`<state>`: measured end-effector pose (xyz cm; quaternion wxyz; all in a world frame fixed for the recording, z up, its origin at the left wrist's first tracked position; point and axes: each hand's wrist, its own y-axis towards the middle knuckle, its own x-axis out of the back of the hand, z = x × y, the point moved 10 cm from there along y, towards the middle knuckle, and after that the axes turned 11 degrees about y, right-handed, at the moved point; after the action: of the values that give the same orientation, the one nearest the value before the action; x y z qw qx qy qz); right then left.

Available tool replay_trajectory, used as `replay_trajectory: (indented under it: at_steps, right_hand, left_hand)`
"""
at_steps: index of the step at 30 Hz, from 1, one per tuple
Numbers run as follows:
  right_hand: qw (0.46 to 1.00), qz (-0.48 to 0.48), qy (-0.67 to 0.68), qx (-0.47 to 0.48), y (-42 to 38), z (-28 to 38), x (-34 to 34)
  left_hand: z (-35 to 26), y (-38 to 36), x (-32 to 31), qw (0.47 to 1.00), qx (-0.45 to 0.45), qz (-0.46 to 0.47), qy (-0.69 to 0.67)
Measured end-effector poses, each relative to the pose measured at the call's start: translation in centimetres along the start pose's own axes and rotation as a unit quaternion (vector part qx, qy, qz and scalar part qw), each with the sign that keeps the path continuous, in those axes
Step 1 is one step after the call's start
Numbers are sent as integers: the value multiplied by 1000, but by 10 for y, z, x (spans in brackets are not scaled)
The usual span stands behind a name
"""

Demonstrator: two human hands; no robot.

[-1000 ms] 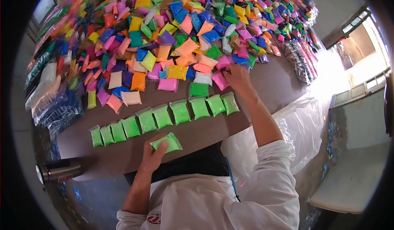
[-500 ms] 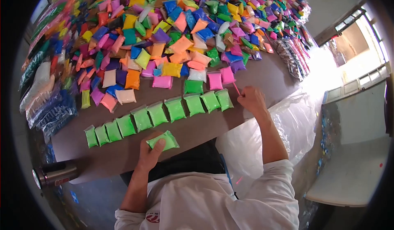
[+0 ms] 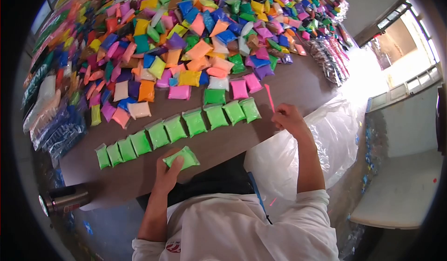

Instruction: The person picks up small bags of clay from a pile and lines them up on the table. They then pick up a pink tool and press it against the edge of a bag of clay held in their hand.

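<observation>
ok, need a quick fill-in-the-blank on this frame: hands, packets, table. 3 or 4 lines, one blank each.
1. The left hand holds a light ____ packet at the near edge of the table.
2. The right hand pinches a thin ____ stick.
3. The row of green packets lies ____ the mixed pile of packets and the person.
4. A metal ____ lies on its side at the table's near left corner.

Missing words: green; pink; between; flask
</observation>
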<state>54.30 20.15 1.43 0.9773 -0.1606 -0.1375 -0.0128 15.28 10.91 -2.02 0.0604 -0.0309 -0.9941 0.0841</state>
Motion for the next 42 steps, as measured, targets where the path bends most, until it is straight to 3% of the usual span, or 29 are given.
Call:
replay_trajectory:
  at_steps: [3, 6, 9, 10, 13, 14, 17, 18, 24, 27, 33, 36, 39, 42]
  right_hand:
    - [993, 27, 108, 48, -23, 29, -23]
    - [969, 91, 206, 97, -52, 60, -57]
    - [923, 176, 331, 87, -77, 71, -92]
    - [925, 183, 315, 107, -82, 75, -99]
    - [869, 294, 373, 138, -103, 95, -143]
    - [882, 290, 349, 130, -106, 93, -151]
    - [856, 263, 439, 71, -105, 90, -176]
    - [885, 221, 398, 94, -100, 90, -176]
    - [920, 102, 336, 175, -90, 89, -166]
    - [912, 92, 360, 170, -89, 89, -169]
    - [939, 41, 242, 239, -98, 100, -181]
    - [942, 59, 242, 224, -101, 98, -192]
    - [942, 91, 76, 314, -105, 110, -209]
    - [940, 141, 36, 308, -104, 112, -225]
  left_hand:
    - [5, 2, 0, 1000, -2, 4, -14]
    - [15, -1, 8, 996, 51, -61, -29]
    - [7, 9, -2, 990, 2, 29, -139]
    - [2, 10, -3, 987, -9, 50, -151]
    - [5, 12, -3, 976, -11, 62, -209]
    - [5, 12, -2, 975, -19, 64, -210]
    - [2, 12, -3, 968, -21, 82, -237]
    - [3, 11, -3, 971, -17, 80, -225]
    - [1, 9, -4, 977, -19, 73, -200]
    - [0, 9, -4, 979, -14, 69, -192]
    - [-3, 8, -2, 984, -14, 53, -170]
    - [4, 9, -1, 979, -4, 52, -199]
    - [6, 11, -2, 975, -2, 74, -211]
    - [8, 12, -2, 975, -2, 88, -204]
